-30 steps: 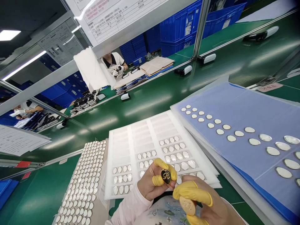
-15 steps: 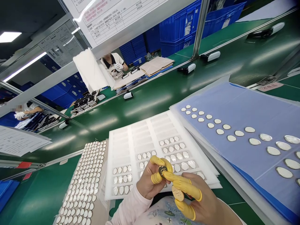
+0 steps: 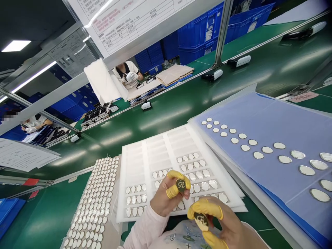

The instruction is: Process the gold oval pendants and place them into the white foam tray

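Yellow finger cots cover several fingers of both hands. My left hand pinches a small oval gold badge with a raised letter-like mark, its face turned toward me. Lower and to the right, my right hand grips a second gold badge of the same kind, partly dark and partly shining. The two badges are apart. Beneath the hands lies a white foam tray with rows of slots, some of them filled with oval pieces showing pale faces. The hands hide part of its near edge.
Left of the tray, a board carries dense rows of pale ovals. On the right, a blue sheet holds scattered ovals. Beyond runs a green conveyor belt with black-and-white devices. Across it a person in white gloves works.
My right hand has moved down and away from my left, separating the badges. The left badge's face is now uncovered. The right badge has turned, and its face now looks partly dark.
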### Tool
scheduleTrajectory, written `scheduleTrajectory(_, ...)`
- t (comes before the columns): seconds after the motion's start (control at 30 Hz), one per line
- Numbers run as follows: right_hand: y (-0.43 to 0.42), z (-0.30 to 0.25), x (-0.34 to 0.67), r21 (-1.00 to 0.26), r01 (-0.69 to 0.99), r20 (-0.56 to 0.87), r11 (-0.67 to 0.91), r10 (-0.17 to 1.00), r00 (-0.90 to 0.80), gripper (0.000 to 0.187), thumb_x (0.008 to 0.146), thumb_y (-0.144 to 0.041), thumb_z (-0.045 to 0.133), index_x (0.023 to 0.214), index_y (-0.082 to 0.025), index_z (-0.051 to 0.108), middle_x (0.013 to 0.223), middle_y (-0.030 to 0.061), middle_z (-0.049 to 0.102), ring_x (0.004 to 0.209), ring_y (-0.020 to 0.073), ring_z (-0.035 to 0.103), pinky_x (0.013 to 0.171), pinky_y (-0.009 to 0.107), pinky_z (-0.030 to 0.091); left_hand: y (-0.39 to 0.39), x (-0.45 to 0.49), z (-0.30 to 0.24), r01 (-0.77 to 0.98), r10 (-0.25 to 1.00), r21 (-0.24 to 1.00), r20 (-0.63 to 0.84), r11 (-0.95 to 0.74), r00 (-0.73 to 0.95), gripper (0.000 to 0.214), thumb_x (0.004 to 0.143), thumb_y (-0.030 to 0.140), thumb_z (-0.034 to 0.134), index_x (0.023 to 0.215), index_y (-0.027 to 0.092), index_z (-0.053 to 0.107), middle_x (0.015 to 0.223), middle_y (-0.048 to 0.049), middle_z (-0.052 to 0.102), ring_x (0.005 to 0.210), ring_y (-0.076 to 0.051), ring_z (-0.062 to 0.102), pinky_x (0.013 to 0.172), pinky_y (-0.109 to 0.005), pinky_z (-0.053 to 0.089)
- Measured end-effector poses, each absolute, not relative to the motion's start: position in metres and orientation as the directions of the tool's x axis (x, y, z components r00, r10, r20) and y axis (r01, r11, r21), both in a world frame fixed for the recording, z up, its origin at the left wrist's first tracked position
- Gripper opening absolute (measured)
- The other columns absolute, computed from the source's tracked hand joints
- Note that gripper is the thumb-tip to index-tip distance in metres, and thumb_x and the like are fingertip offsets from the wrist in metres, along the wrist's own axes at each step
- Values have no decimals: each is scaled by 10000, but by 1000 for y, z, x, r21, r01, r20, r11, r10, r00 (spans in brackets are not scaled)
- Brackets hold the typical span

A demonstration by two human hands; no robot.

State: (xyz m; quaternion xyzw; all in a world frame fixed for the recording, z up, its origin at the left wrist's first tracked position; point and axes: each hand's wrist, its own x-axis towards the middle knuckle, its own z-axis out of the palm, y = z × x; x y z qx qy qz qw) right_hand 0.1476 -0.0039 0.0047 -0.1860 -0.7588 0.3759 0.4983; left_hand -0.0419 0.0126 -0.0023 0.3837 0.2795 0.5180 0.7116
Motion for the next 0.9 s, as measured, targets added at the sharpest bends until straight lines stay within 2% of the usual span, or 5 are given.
scheduleTrajectory(0.1,-1,-6,154,-796,-39,579,604,741,-340,466,837,-105,585,1261,-293,541,793,7,632,540,132,494,496,241,473,35,-61,-4,62,982,994,-97,88,164,347,875,444,687,1108,205,591,993,-67,654,853,-173,614,788,-307,499)
scheduleTrajectory(0.23,2,-22,161,-811,9,557,585,776,-296,441,862,-128,589,1269,-293,551,764,8,606,568,147,503,488,250,465,65,-73,-12,861,984,478,-117,174,-134,261,970,249,495,1213,174,553,1085,-106,664,1026,-238,616,913,-361,459)
scheduleTrajectory(0.63,10,-23,163,-869,-93,490,486,820,-297,341,943,-241,588,1273,-327,585,701,-25,509,553,140,442,546,283,477,85,-77,-29,985,968,148,-244,87,-49,240,818,-8,495,868,165,654,964,-99,690,977,-252,623,897,-368,409)
scheduleTrajectory(0.8,13,-18,161,-846,-216,533,488,795,-291,301,973,-382,589,1270,-340,614,770,9,539,607,158,489,579,306,504,68,-70,-13,973,988,215,-144,80,-50,265,924,72,429,941,165,677,1025,-111,674,1029,-252,596,930,-376,417)
scheduleTrajectory(0.9,14,-20,159,-851,-283,515,442,807,-288,327,960,-434,604,1280,-369,613,904,46,564,635,156,498,529,281,490,46,-59,6,817,995,577,-77,-3,59,266,1006,255,423,931,187,670,962,-73,670,936,-205,605,869,-325,458)
